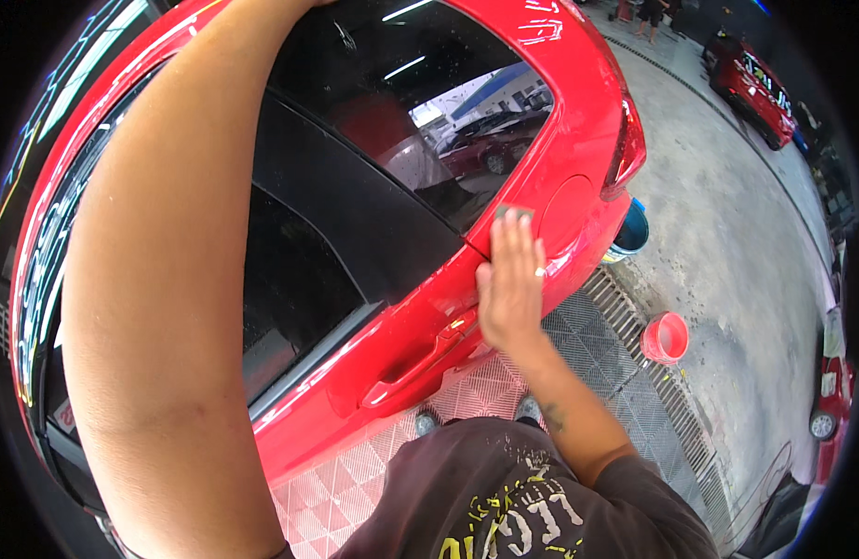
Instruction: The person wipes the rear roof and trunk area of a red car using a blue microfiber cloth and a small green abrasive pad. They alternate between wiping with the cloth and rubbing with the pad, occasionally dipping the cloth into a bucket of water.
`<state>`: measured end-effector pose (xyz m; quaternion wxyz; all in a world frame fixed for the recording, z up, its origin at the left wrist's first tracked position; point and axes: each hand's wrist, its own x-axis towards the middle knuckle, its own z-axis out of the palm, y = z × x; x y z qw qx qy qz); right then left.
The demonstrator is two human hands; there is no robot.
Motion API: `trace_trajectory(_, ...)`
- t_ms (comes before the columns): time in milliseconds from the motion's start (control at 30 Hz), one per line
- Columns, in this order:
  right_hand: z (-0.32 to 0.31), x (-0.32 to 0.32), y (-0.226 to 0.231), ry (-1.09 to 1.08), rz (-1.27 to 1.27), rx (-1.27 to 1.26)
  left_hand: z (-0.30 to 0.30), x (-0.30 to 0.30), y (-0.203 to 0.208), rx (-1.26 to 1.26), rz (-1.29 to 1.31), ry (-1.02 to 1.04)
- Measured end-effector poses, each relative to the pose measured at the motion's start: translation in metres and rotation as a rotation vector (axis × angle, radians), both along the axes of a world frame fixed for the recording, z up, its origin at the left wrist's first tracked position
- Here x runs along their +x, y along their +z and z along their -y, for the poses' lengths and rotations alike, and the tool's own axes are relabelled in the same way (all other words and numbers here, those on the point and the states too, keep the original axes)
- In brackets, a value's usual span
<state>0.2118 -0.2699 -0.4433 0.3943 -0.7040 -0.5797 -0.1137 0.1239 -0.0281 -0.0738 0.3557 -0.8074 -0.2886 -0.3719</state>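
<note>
My right hand [513, 289] lies flat on the red car's rear side panel [462, 279], between the dark rear side window [466, 177] and the round fuel flap [566, 216]. Its fingers are stretched out and close together, and a ring shows on one of them. Under the fingertips a small grey-green pad [514, 213] is pressed to the paint; most of it is covered. My left arm crosses the car's side and reaches up toward the roof. Only a sliver of my left hand [319, 3] shows at the top edge, so its fingers are hidden.
Below my right hand is the car's door handle [415, 368]. A blue bucket [629, 231] stands by the rear bumper, a pink bucket [665, 337] beside the floor drain grate [667, 401]. Another red car [750, 88] and people's legs [648, 20] appear far off.
</note>
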Motion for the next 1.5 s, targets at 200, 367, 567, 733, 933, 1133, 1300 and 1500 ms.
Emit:
trace_trajectory(200, -0.025, 0.019, 0.031, -0.235, 0.051, -0.122, 0.011, -0.005, 0.003, -0.096, 0.023, -0.03)
trace_trajectory(367, -0.042, 0.049, 0.053, -0.244, -0.094, -0.094, 0.019, -0.008, -0.001, -0.114, 0.033, -0.052)
trace_trajectory(567, -0.02, 0.002, 0.036, -0.251, -0.018, -0.192, 0.009, -0.009, -0.001, -0.132, 0.013, -0.042)
trace_trajectory(733, -0.047, 0.075, 0.06, -0.24, -0.145, -0.129, 0.013, -0.008, 0.003, -0.138, 0.016, -0.045)
trace_trajectory(933, -0.015, 0.005, 0.036, -0.177, -0.074, -0.208, 0.011, -0.008, 0.004, -0.157, 0.015, -0.024)
trace_trajectory(1133, -0.061, 0.078, 0.073, -0.22, -0.104, -0.113, 0.012, -0.005, 0.002, -0.142, 0.034, -0.055)
trace_trajectory(1300, -0.02, 0.004, 0.047, -0.162, -0.044, -0.234, 0.009, -0.01, 0.005, -0.151, 0.019, -0.01)
trace_trajectory(1500, -0.07, 0.135, 0.07, -0.187, -0.059, 0.028, 0.004, 0.019, -0.01, -0.148, 0.048, -0.07)
